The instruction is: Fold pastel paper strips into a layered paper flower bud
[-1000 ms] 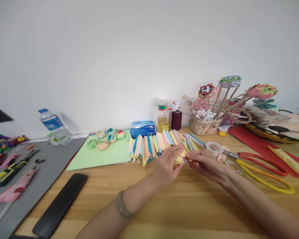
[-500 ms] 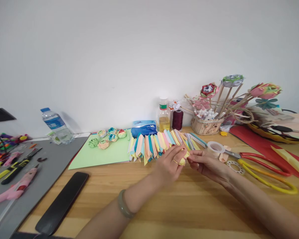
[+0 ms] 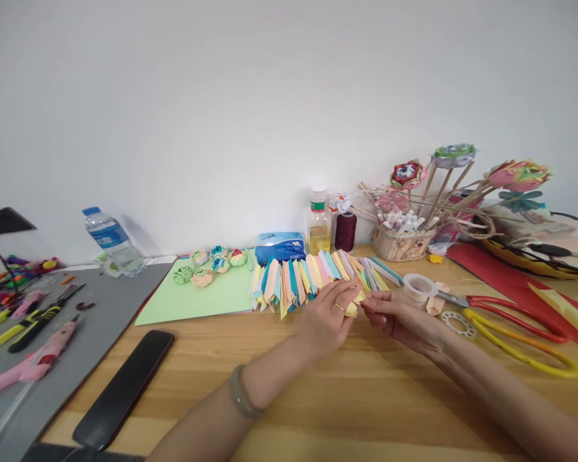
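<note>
My left hand point(image 3: 325, 319) is closed around a small yellow folded paper piece point(image 3: 351, 310), part of which its fingers hide. The fingertips of my right hand point(image 3: 395, 314) pinch the right edge of that same piece. Just behind the hands spreads a row of folded paper strips point(image 3: 279, 285) in yellow, teal, peach and pink. Several small paper flowers point(image 3: 202, 277) sit on a light green sheet point(image 3: 173, 306) farther left.
Right of my hands lie a roll of tape point(image 3: 420, 287) and large scissors point(image 3: 515, 311). A phone point(image 3: 125, 388) lies front left. Along the wall stand a tissue pack point(image 3: 280, 247), a glue bottle point(image 3: 319, 221), a thread spool point(image 3: 345, 232) and a flower basket point(image 3: 402, 244).
The whole view has shifted slightly, so things appear a little farther right. Both hands keep hold of the yellow paper, with only slight finger movement.
</note>
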`<state>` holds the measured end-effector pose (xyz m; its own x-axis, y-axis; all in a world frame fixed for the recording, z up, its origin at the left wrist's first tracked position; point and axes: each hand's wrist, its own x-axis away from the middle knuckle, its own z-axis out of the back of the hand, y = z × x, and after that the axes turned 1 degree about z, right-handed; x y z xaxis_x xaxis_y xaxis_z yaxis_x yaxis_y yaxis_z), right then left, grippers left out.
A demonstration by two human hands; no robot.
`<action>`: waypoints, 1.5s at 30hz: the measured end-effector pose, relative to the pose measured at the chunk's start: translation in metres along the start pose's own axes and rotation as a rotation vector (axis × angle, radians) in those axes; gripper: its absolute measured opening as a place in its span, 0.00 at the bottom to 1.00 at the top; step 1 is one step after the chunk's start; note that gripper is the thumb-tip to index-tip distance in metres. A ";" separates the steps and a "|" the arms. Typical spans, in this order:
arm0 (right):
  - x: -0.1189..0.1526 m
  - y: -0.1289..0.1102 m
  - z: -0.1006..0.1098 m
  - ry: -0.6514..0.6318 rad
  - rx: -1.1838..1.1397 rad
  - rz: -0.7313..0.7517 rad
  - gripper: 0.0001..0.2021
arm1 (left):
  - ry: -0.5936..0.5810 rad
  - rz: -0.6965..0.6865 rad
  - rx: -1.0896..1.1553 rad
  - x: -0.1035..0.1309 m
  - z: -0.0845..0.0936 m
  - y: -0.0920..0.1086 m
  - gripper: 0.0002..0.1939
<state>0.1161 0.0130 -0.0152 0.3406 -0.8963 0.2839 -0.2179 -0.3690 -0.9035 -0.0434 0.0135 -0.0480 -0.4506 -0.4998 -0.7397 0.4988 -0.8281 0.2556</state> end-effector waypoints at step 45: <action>-0.003 -0.007 0.012 0.150 0.141 0.168 0.14 | -0.001 1.111 1.386 -0.013 0.002 0.005 0.26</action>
<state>0.1272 0.0209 -0.0135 0.1692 -0.9723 0.1613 -0.1267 -0.1838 -0.9748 -0.0362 0.0152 -0.0354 -0.3688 -0.9202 0.1312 -0.3904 0.2815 0.8766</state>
